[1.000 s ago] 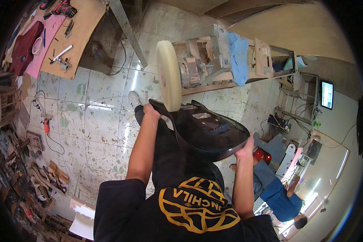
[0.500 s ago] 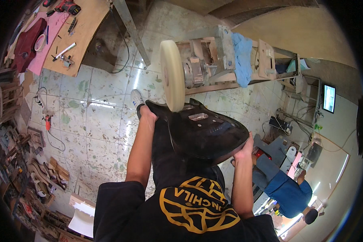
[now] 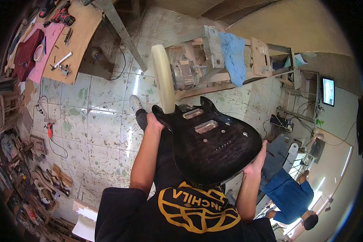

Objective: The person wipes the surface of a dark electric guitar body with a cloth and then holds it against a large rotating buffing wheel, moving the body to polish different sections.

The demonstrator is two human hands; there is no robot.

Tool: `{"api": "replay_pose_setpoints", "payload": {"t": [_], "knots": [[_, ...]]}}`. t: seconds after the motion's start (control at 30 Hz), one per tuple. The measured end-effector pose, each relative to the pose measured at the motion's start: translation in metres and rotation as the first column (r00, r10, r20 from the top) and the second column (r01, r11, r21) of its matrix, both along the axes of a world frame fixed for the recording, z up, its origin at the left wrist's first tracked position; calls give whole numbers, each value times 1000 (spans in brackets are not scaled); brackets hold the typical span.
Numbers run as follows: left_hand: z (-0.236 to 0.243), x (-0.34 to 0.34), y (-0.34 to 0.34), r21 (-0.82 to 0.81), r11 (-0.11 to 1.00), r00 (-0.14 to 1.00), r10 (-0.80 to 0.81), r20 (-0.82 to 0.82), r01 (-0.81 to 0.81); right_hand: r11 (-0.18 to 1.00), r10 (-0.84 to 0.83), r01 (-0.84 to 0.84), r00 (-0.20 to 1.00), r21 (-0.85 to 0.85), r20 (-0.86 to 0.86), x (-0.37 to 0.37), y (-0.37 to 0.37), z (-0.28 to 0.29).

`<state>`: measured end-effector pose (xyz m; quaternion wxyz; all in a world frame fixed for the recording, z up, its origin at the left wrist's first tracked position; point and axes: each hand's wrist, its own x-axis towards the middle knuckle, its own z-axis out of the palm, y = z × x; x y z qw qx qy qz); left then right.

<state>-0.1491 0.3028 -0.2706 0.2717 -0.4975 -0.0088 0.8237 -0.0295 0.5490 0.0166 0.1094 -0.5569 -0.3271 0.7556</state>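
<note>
While the left hand (image 3: 155,121) clamps the black guitar body (image 3: 230,149) by its upper-left horn and the right hand (image 3: 256,161) grips its right edge, fingertips mostly hidden, the body sits mid-frame, its neck end right at the pale wheel (image 3: 163,78); contact is unclear. If the wheel is spinning, it could catch an edge and wrench the body loose.

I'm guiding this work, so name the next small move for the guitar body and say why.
Probably slide the black guitar body slightly along the lower edge of the pale wheel: the left hand grips it near that edge, the right hand supports its rounded end, and wheel and body overlap in view, though actual contact is unclear.
</note>
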Motion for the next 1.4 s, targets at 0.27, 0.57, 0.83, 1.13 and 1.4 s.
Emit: {"api": "replay_pose_setpoints", "payload": {"t": [0.27,0.57,0.83,1.13,1.4], "knots": [[-10,18,18,11,1000,990,11,-138,-10,997,-10,12,1000,81,-18,13,13,22],[-8,33,33,19,999,997,-48,-57,49,996,-25,27,1000,90,-18,25,18,46],[-39,18,26,16,999,998,-46,-30,47,997,-16,15,1000,74,1,12,11,22],[-17,-5,-11,-95,994,998,-54,32,56,1000,-3,3,998,-8,57,-12,-16,-11],[-41,5,-27,-34,999,996,-39,-79,37,997,21,-21,1000,-70,-12,3,-6,-26]]}}
